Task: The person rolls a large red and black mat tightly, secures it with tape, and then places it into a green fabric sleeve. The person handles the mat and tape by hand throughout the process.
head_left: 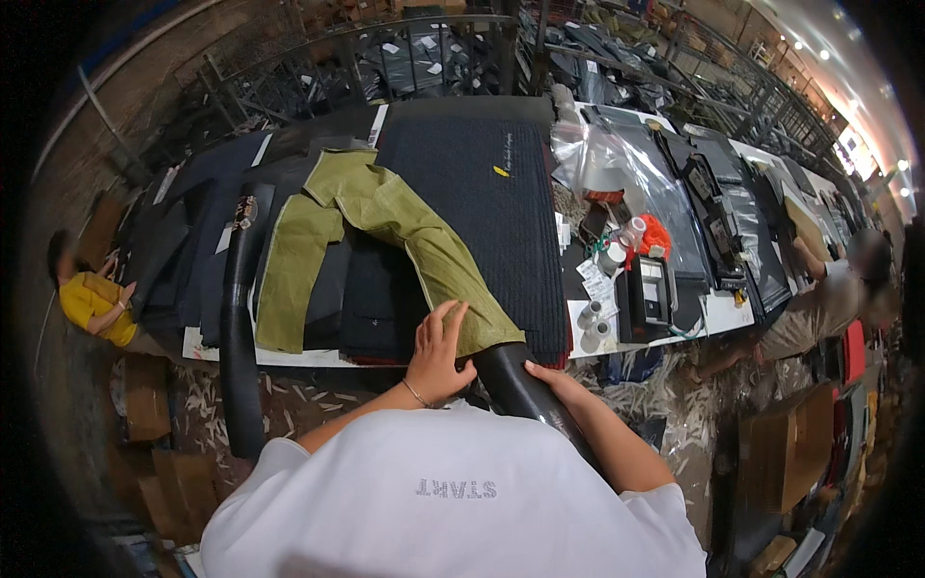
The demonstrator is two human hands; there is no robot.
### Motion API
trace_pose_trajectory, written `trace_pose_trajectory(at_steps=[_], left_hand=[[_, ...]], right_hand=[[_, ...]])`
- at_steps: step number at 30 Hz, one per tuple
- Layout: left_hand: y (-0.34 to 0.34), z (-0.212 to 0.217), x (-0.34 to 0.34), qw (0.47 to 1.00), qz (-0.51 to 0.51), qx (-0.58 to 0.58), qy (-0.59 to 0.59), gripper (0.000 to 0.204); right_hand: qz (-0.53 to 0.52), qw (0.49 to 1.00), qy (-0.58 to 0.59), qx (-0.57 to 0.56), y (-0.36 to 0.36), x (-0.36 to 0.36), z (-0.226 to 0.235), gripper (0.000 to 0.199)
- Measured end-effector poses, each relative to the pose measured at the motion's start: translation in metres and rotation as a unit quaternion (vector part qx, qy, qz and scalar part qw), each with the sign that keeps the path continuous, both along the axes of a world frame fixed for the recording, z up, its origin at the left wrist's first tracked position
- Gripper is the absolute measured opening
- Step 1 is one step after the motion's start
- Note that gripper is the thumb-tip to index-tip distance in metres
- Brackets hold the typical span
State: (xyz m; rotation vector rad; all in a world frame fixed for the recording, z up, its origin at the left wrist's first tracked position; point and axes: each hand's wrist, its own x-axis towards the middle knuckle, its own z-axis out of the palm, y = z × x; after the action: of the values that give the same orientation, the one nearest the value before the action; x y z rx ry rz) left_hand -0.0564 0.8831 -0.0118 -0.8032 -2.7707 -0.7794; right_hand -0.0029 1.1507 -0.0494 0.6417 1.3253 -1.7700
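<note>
A long olive-green woven sack (pixel 438 250) lies folded in a bend across the table, its mouth toward me. Out of that mouth comes a black rolled mat (pixel 525 390), running back toward my body on the right. My left hand (pixel 438 356) is at the left side of the mouth, fingers on the green fabric and thumb below, with the sack's edge between them. Closed along the right side of the black roll is my right hand (pixel 559 387), thumb on top; its other fingers are hidden. A second black roll (pixel 241 308) hangs over the table edge at the left.
Dark ribbed mats (pixel 472 173) are stacked under the sack. To the right stand white bottles (pixel 612 255), a black box (pixel 644 301), an orange bag (pixel 655 236) and clear plastic sheeting (pixel 617 154). One person (pixel 96 299) is at the far left, another (pixel 819 294) at the right. Cardboard boxes (pixel 785 443) stand behind.
</note>
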Motion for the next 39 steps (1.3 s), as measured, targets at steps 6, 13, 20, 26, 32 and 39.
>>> trace_pose_trajectory(at_steps=[6, 13, 20, 26, 32, 39], left_hand=[[-0.015, -0.059, -0.011, 0.983, 0.158, 0.06, -0.071, 0.103], [-0.051, -0.1, -0.028, 0.934, 0.161, -0.154, -0.281, 0.044], [-0.014, -0.077, -0.015, 0.863, -0.258, -0.157, -0.406, 0.032], [-0.001, -0.009, -0.11, 0.944, -0.157, -0.128, -0.259, 0.022], [-0.005, 0.033, -0.344, 0.985, 0.043, -0.116, -0.119, 0.022], [-0.014, -0.054, -0.444, 0.978, 0.031, 0.041, -0.203, 0.028]], right_hand=[[0.025, 1.0, 0.017, 0.005, -0.004, -0.014, 0.003, 0.065], [0.047, 0.998, 0.002, 0.03, -0.015, -0.023, 0.004, 0.06], [0.066, 0.989, 0.108, 0.073, -0.004, -0.048, -0.024, 0.05], [0.029, 0.933, 0.327, 0.145, -0.003, -0.162, 0.012, 0.051], [-0.082, 0.952, 0.277, 0.099, -0.044, -0.383, 0.079, 0.062], [-0.251, 0.889, 0.292, 0.247, -0.002, -0.537, -0.103, 0.056]])
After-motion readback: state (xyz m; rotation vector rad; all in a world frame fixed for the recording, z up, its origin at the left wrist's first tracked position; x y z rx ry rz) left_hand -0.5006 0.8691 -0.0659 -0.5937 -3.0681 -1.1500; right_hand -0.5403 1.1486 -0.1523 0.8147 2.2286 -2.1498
